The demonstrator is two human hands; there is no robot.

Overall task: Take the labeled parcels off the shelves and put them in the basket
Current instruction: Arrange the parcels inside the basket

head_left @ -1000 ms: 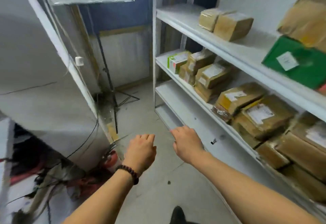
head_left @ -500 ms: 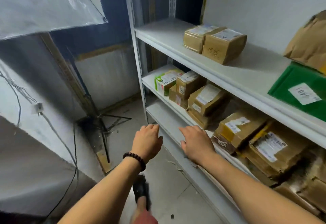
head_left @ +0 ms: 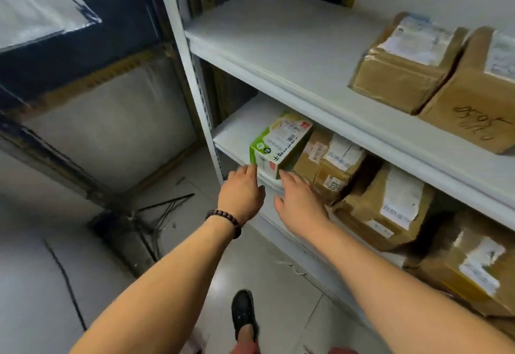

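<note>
On the middle shelf (head_left: 239,128), at its left end, a green-and-white box (head_left: 278,142) with a printed label on top stands at the front edge. It touches a taped brown parcel (head_left: 331,164) on its right. Two more labeled cartons (head_left: 387,209) follow further right on the same shelf. On the upper shelf (head_left: 278,36), a pair of brown parcels (head_left: 404,67) stands side by side at the right, each with a white label.

Both hands reach toward the green-and-white box:

- The left hand (head_left: 241,193) has its fingers straight, with the tips at the lower left corner of the box.
- The right hand (head_left: 299,204) has its fingers straight, with the tips at the lower right corner.
- Whether the fingertips touch the box cannot be told.
- Neither hand grasps anything. Both are released.

Task status: the basket is not in view, so the count of parcels already in it cannot be determined. Judged from the shelves, most of the work is outstanding, as every parcel in view sits on a shelf. The step in hand appears to be the approach to the green-and-white box. Its grasp, lift and transfer to the basket are not yet done, and the brown parcels come after it.
</note>
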